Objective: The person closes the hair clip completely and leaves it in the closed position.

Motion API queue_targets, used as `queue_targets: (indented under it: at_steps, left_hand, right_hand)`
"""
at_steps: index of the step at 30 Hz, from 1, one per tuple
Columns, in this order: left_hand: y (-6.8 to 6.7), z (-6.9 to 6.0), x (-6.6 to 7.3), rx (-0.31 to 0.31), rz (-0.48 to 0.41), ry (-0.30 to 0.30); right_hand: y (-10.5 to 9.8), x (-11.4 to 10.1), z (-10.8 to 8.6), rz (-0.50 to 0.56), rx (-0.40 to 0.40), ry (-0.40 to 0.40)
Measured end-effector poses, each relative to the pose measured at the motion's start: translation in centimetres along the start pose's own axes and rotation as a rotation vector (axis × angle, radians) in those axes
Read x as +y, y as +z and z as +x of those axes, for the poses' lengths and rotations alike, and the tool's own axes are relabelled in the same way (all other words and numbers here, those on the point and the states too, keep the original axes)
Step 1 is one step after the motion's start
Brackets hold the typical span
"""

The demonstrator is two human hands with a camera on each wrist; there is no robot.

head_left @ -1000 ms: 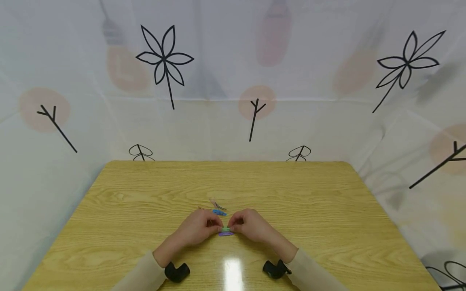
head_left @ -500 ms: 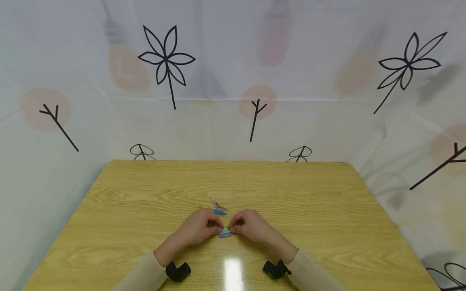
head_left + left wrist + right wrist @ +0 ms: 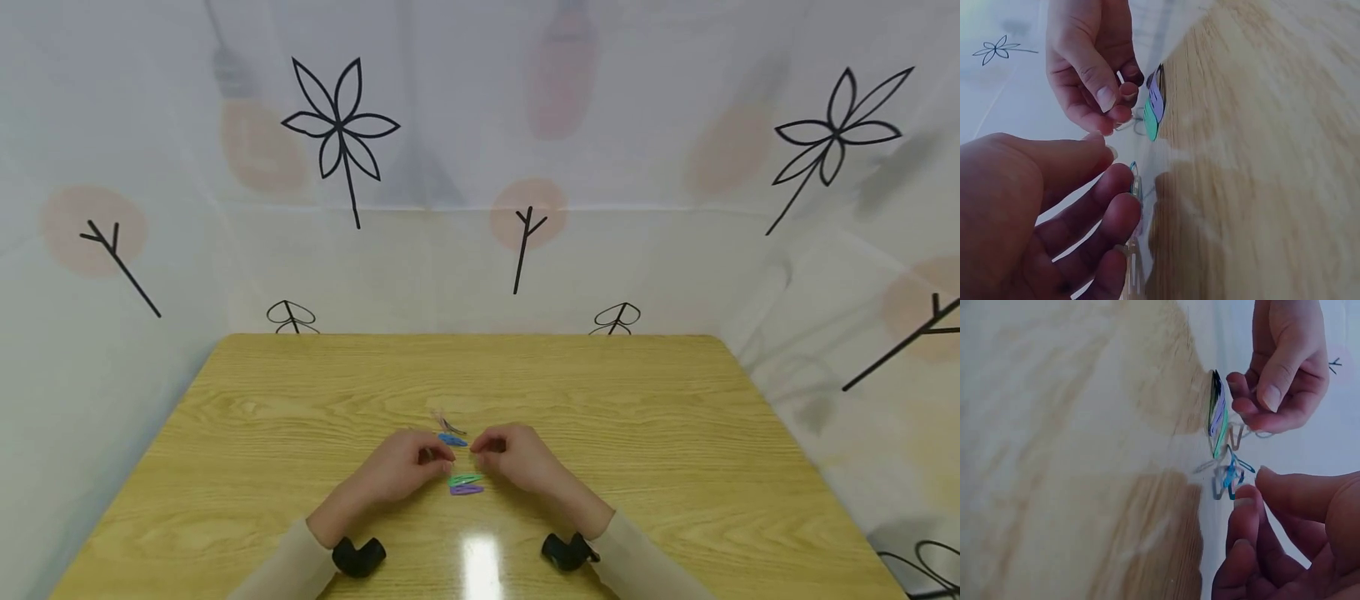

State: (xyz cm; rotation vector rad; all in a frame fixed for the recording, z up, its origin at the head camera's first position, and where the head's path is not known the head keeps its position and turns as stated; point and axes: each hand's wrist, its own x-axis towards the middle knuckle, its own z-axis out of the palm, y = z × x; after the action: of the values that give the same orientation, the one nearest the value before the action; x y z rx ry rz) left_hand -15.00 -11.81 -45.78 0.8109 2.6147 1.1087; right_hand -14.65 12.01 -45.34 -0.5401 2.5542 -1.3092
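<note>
A green snap hair clip (image 3: 465, 479) and a purple snap hair clip (image 3: 467, 490) lie side by side on the table, one just behind the other. Farther back is a blue hair clip (image 3: 452, 439), between the two hands. My left hand (image 3: 408, 467) hovers left of the clips, fingers loosely bent, nothing visible between thumb and fingers. My right hand (image 3: 513, 457) is to the right, its fingertips close to the blue clip's right end; it appears to hold nothing. In the left wrist view, the left fingers partly hide the clips behind them.
Beyond the blue clip lie thin dark and pinkish clips (image 3: 452, 427), partly hidden. The wood-grain table (image 3: 637, 400) is bordered by a white patterned cloth (image 3: 435, 267) at the back and sides. Each wrist carries a black camera (image 3: 360, 557).
Both hands have let go of the green clip, which stays beside the purple clip. They have lifted slightly away and apart, the right hand shifting back toward the blue clip.
</note>
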Motion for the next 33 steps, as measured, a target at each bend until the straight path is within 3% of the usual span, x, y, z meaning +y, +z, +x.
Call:
queue_targets:
  at_steps: [6, 9, 13, 33]
  left_hand:
    - [-0.2, 0.1, -0.4, 0.13, 0.016, -0.041]
    - [-0.2, 0.2, -0.6, 0.197, 0.017, -0.033]
    - [-0.1, 0.4, -1.0, 0.241, 0.048, -0.027]
    - [0.4, 0.9, -1.3, 0.144, 0.144, 0.028]
  right_hand:
    - [0.0, -0.3, 0.7, 0.02, 0.058, -0.003]
    - [0.1, -0.5, 1.1, 0.025, 0.069, -0.005]
    - [0.4, -0.5, 1.6, 0.028, 0.062, -0.006]
    - [1.1, 0.0, 2.3, -0.038, -0.052, -0.012]
